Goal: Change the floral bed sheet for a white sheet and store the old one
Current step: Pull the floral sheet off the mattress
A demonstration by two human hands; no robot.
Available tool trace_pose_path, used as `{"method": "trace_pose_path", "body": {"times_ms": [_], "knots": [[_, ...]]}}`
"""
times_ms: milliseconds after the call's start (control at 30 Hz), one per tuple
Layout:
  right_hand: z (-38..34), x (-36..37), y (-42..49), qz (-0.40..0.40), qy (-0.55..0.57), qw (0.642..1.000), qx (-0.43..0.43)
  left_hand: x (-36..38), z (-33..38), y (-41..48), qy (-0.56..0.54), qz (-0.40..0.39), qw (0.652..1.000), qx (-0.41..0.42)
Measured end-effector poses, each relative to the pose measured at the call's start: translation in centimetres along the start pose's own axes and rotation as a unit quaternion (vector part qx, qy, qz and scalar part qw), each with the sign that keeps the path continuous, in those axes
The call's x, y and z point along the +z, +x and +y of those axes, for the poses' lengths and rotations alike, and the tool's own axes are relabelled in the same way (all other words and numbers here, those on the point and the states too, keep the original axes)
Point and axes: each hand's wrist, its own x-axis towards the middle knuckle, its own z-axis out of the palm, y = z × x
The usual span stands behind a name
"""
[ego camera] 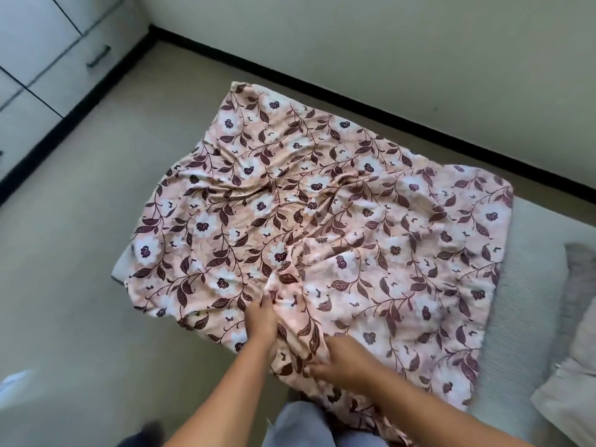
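Observation:
The floral bed sheet [322, 201], pink with white flowers and maroon leaves, lies rumpled over the foot half of a low mattress [529, 304] on the floor. Its near edge is gathered into a bunched ridge running toward me. My left hand [261, 321] pinches that ridge from the left side. My right hand [338, 359] grips the same bunch lower down, fingers curled into the cloth. The mattress's pale grey textured cover shows bare to the right of the sheet. No white sheet is in view.
A grey blanket [580, 285] and a pale pillow [571, 391] sit at the right edge. White drawers with a dark handle [98, 56] stand at the top left. Beige floor [74, 253] lies left of the mattress, and a wall with black skirting [387, 121] runs behind.

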Motion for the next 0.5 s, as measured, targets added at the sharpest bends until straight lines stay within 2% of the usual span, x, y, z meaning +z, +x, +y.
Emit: {"method": "trace_pose_path", "body": {"times_ms": [167, 233, 300, 367, 433, 500], "knots": [[-1.1, -0.9, -2.8, 0.08, 0.047, 0.995, -0.038, -0.2, 1.1, -3.8, 0.091, -0.004, 0.994, 0.066], [-1.6, -1.4, -4.0, 0.092, 0.032, 0.994, -0.042, -0.1, 1.1, -5.7, 0.09, -0.058, 0.99, 0.087], [-2.0, -1.4, -4.7, 0.089, 0.034, 0.994, -0.051, 0.0, 1.8, -7.9, 0.049, -0.146, 0.987, 0.043], [-2.6, -1.5, -5.7, 0.071, 0.026, 0.995, -0.062, -0.2, 2.2, -9.2, 0.046, -0.201, 0.979, -0.003], [-2.7, -1.4, -6.2, 0.041, 0.016, 0.996, -0.076, -0.3, 2.6, -10.0, 0.085, -0.214, 0.973, -0.008], [-3.0, -1.6, -6.5, 0.01, 0.012, 0.995, -0.095, -0.3, 2.9, -9.9, 0.12, -0.184, 0.975, 0.02]]}}
